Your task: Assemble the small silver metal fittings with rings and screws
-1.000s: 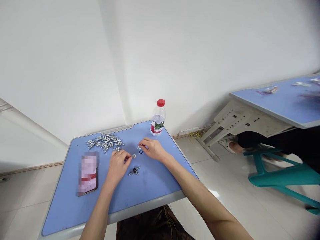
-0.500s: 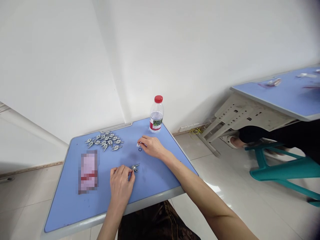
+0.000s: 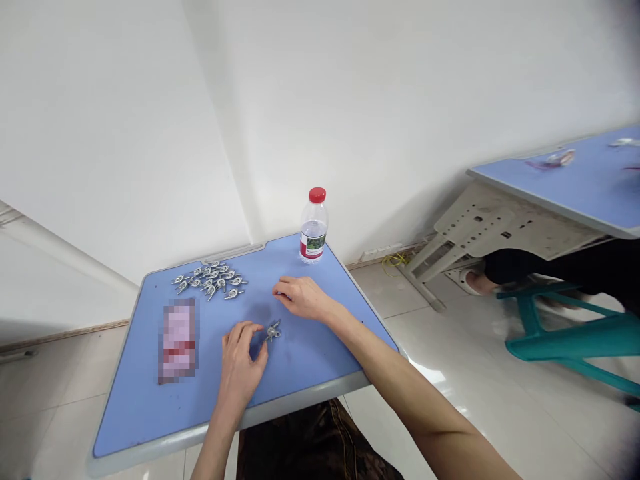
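A small silvery metal part [image 3: 273, 331] lies on the blue table [image 3: 310, 360], just right of my left hand [image 3: 243, 357]. The thumb and fingers of that hand are apart, with nothing between them. Farther back and to the right, my right hand [image 3: 299, 295] is low over the table, its thumb and fingertips pinched together. What it holds, if anything, is too small to make out. Several similar metal parts [image 3: 213, 277] lie in a loose group at the back left.
A clear bottle [image 3: 313, 233] with a red cap stands at the back edge. A blurred pink packet [image 3: 179, 340] lies at the left. Beyond, at the right, are another blue table [image 3: 570, 180], a green stool [image 3: 560, 333] and a person's foot [image 3: 477, 281].
My left hand has opened and let go of the metal part. The small dark ring and white piece near my right fingertips no longer show, and that hand has shifted slightly left and down.
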A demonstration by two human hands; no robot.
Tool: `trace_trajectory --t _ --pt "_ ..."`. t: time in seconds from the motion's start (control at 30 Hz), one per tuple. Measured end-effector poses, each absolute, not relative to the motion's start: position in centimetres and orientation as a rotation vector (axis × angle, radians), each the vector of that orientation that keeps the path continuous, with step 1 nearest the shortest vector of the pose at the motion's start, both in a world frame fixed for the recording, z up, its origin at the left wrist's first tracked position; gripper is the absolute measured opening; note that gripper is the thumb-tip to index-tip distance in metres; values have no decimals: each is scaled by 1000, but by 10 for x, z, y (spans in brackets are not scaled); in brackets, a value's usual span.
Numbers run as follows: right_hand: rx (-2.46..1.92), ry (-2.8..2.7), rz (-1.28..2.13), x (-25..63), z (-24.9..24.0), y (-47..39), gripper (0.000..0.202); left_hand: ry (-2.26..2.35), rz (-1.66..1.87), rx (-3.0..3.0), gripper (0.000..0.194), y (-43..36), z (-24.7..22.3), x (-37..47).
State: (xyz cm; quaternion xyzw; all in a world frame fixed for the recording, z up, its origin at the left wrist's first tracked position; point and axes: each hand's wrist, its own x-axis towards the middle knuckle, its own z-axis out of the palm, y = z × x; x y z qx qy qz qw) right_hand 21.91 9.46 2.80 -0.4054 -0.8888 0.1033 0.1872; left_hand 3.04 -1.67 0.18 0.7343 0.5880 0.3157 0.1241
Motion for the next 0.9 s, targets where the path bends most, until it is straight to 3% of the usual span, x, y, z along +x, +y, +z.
trace_trajectory --t 0.1,0.3,0.63,0.8,0.9 --pt "-1050 -2588 416 217 37 86 17 1697 804 2148 24 -12 2 30" --pt "-1011 -2828 515 206 51 65 42 1657 670 2252 17 -2 0 33" --pt "-1024 -2909 469 207 52 62 11 1612 722 2205 17 0 -2 28" --pt "-1045 -2781 591 216 51 72 24 1589 728 2163 18 1 -3 25" --pt "-1196 -2650 537 223 51 81 17 1563 734 2133 25 0 -5 22"
